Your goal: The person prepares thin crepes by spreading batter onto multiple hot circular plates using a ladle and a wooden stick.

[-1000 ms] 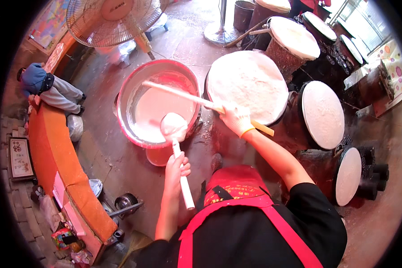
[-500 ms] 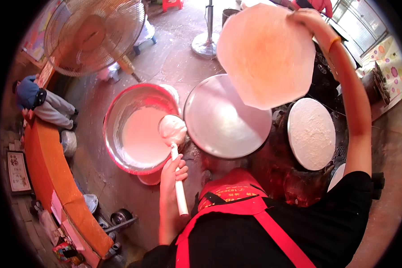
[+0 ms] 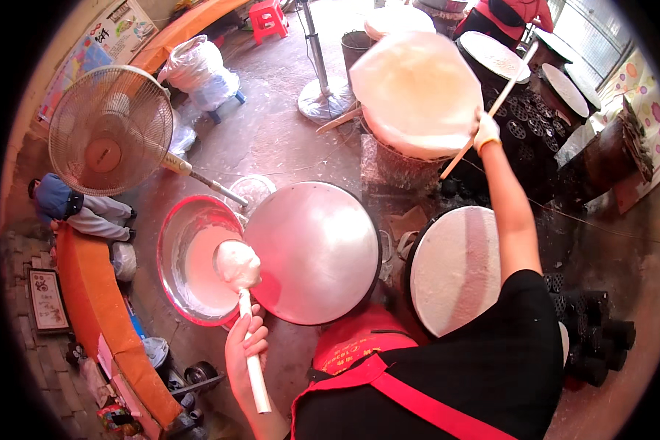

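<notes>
My left hand [image 3: 245, 350] grips the white handle of a ladle [image 3: 237, 265] coated in white batter, held over the edge of a red-rimmed metal basin [image 3: 177, 242] of pale batter. In front of me a bare, shiny round metal griddle [image 3: 312, 253] faces up. My right hand [image 3: 485, 130] is stretched far forward, gripping a long wooden stick [image 3: 503, 94]. A thin round whitish sheet [image 3: 416, 92] hangs from that stick over a far stand. Another round griddle [image 3: 455, 270] coated white sits to my right.
A standing fan [image 3: 110, 130] tilts at the left, with a second fan's pole and base [image 3: 323, 95] farther back. A person in blue [image 3: 59, 202] sits by an orange bench [image 3: 88, 293]. Several white-coated griddles [image 3: 495, 55] and another worker in red [image 3: 510, 15] stand beyond.
My right hand lifted the thin sheet off the griddle with the stick and carried it forward to the far stand. The griddle is bare now. The left hand kept holding the ladle.
</notes>
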`<action>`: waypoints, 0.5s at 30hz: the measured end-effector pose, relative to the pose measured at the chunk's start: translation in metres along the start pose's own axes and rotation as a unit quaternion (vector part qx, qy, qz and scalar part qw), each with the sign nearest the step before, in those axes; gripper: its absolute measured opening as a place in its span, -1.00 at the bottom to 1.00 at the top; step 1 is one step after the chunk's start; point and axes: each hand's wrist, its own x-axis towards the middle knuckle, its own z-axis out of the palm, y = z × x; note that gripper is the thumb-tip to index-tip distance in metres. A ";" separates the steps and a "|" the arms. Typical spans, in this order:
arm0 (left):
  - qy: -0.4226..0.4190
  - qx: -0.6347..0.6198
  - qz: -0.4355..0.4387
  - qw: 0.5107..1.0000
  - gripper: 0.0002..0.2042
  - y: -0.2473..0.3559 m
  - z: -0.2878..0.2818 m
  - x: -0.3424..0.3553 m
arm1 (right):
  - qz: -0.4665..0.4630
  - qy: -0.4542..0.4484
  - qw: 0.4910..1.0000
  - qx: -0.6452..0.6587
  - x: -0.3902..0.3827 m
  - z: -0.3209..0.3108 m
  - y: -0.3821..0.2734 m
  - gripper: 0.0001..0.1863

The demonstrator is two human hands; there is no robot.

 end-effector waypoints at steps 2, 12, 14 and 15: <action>0.019 0.005 0.015 1.000 -0.77 -0.012 0.013 -0.009 | 0.041 0.142 0.989 0.005 0.005 -0.015 0.044 -0.77; 0.021 0.118 0.029 0.992 -0.78 -0.051 0.052 -0.026 | -0.114 0.229 0.951 -0.173 -0.015 -0.042 0.100 -0.65; 0.021 0.165 0.023 0.986 -0.78 -0.053 0.056 -0.025 | -0.125 0.238 0.945 -0.184 -0.026 -0.039 0.101 -0.65; 0.023 0.193 0.020 0.981 -0.78 -0.053 0.056 -0.026 | -0.132 0.259 0.938 -0.191 -0.036 -0.036 0.098 -0.65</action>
